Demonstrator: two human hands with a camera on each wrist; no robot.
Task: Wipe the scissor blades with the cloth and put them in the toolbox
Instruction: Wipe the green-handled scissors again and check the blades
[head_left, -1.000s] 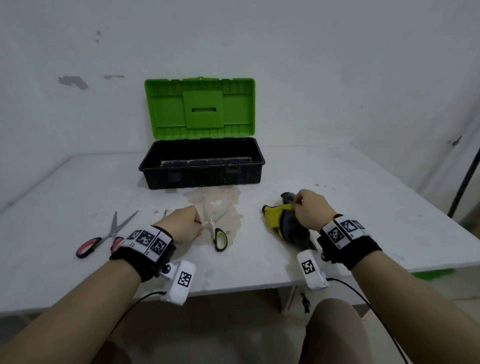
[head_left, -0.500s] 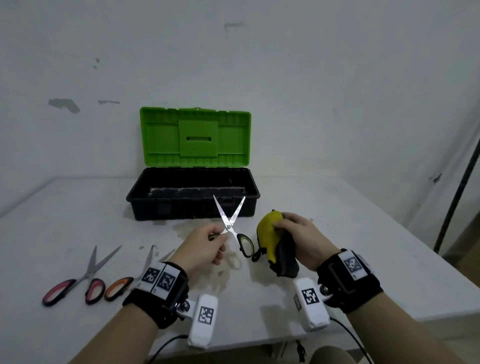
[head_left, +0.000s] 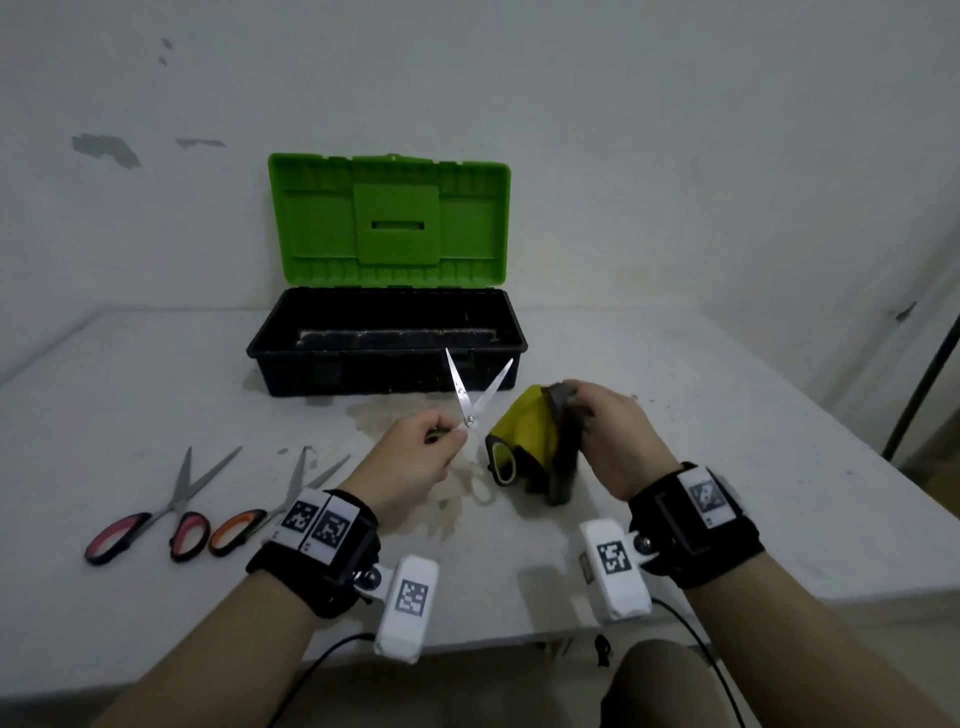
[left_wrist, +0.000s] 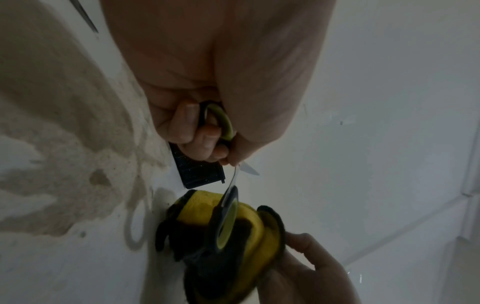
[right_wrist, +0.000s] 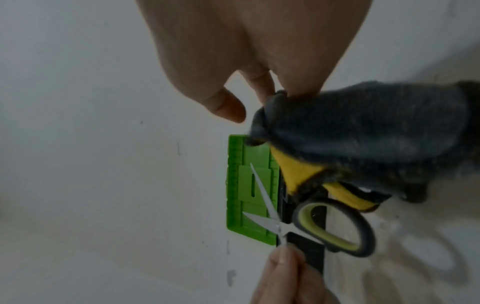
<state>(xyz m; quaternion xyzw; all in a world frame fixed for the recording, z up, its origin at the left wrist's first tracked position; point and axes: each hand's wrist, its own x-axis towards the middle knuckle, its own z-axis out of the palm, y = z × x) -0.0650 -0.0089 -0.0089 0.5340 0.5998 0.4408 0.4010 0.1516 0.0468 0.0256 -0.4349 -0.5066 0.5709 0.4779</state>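
Observation:
My left hand (head_left: 415, 457) grips one handle loop of the green-and-black scissors (head_left: 470, 410) and holds them above the table, blades spread in a V pointing up and away. The other loop (head_left: 501, 460) hangs free beside the cloth. In the left wrist view my fingers curl round the green handle (left_wrist: 221, 121). My right hand (head_left: 608, 431) pinches the top of the yellow-and-grey cloth (head_left: 540, 441), held upright just right of the scissors; the cloth (right_wrist: 363, 139) drapes below the fingers. The black toolbox (head_left: 387, 345) stands open behind, green lid (head_left: 389, 221) up.
Two more pairs of scissors lie at the left of the white table (head_left: 727, 415): a pink-handled pair (head_left: 156, 514) and an orange-handled pair (head_left: 260, 514). A brownish stain (head_left: 395, 415) marks the table under my hands. The wall is close behind the toolbox.
My left hand picked the scissors up from the table and raised them with blades apart. My right hand lifted the cloth off the table and turned it upright beside them.

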